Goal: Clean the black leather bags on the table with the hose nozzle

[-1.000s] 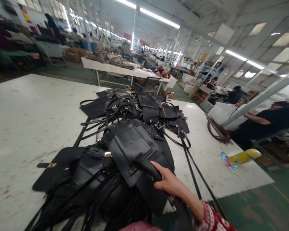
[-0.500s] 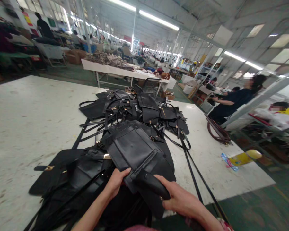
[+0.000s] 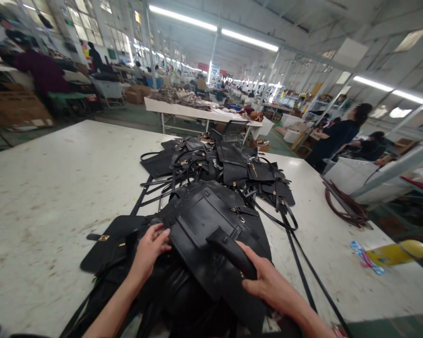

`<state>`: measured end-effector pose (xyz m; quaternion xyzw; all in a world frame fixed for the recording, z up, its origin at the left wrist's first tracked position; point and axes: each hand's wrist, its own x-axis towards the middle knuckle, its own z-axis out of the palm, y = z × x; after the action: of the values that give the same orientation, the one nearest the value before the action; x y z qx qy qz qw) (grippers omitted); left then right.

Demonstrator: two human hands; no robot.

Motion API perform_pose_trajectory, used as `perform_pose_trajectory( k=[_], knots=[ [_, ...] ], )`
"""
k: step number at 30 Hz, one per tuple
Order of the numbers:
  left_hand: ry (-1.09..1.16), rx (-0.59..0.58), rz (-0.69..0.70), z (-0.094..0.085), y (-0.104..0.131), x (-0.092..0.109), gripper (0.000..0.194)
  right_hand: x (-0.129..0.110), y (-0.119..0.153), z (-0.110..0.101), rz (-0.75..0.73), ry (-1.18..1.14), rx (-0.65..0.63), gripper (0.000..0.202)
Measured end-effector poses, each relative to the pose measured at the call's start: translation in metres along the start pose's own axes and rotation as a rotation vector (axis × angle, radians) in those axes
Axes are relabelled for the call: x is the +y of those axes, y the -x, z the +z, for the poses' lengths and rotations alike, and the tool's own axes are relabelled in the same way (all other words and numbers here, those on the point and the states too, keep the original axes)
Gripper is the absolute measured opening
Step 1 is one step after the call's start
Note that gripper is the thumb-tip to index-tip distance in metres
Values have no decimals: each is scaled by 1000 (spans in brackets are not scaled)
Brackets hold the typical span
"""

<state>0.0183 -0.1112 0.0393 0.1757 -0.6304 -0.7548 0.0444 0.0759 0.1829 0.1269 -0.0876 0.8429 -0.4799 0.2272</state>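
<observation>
A black leather bag (image 3: 204, 225) lies on top of a heap of black bags (image 3: 183, 263) at the near edge of a big white table (image 3: 56, 178). My right hand (image 3: 264, 281) is closed around the bag's rolled handle (image 3: 231, 251). My left hand (image 3: 150, 249) grips the bag's left edge with fingers curled over it. A second heap of black bags and straps (image 3: 218, 164) lies further back on the table. Long black straps (image 3: 303, 277) run from the heaps toward the table's front edge.
A coil of brown straps (image 3: 345, 209) lies at the table's right edge, with a yellow and blue packet (image 3: 384, 253) nearer me. Beyond stands another white table (image 3: 197, 112) with piled material. A person in dark clothes (image 3: 334, 136) works at the right; others stand at the far left.
My left hand came in and took the bag's left edge. My right hand slid along the handle. The view swung slightly right and the people at the right shifted.
</observation>
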Motion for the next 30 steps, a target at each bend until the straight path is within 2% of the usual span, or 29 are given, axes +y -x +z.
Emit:
perform_pose_trajectory(
  k=[2, 4, 7, 11, 16, 19, 21, 23, 26, 28, 30],
  knots=[
    [-5, -21, 23, -4, -21, 6, 46, -10, -4, 1, -22, 16, -32, 78],
    [8, -81, 10, -1, -28, 4, 39, -18, -10, 5, -38, 19, -56, 78],
    [86, -137, -23, 4, -13, -7, 38, -25, -20, 13, -65, 6, -67, 78],
    [183, -162, -47, -1, 15, -20, 32, -29, -36, 24, -110, 7, -130, 79],
    [88, -170, -46, -11, 23, -31, 33, -50, -73, 46, -199, 4, -217, 78],
    [51, -200, -92, -20, 30, -35, 41, -64, -89, 59, -282, 30, -140, 77],
    [25, -224, -149, -34, 36, -32, 51, -66, -90, 60, -283, 1, -63, 78],
    [-47, -326, -213, -53, 39, -24, 53, -59, -83, 53, -259, -48, 16, 78],
    [-128, -564, -225, -79, 28, -4, 46, -32, -64, 34, -164, -97, 96, 79],
    [-182, -565, -172, -82, 8, 10, 49, -11, -51, 22, -61, -118, 101, 80],
    [-276, -438, -100, -69, -21, 20, 58, 6, -40, 16, 16, -131, 91, 82]
  ],
)
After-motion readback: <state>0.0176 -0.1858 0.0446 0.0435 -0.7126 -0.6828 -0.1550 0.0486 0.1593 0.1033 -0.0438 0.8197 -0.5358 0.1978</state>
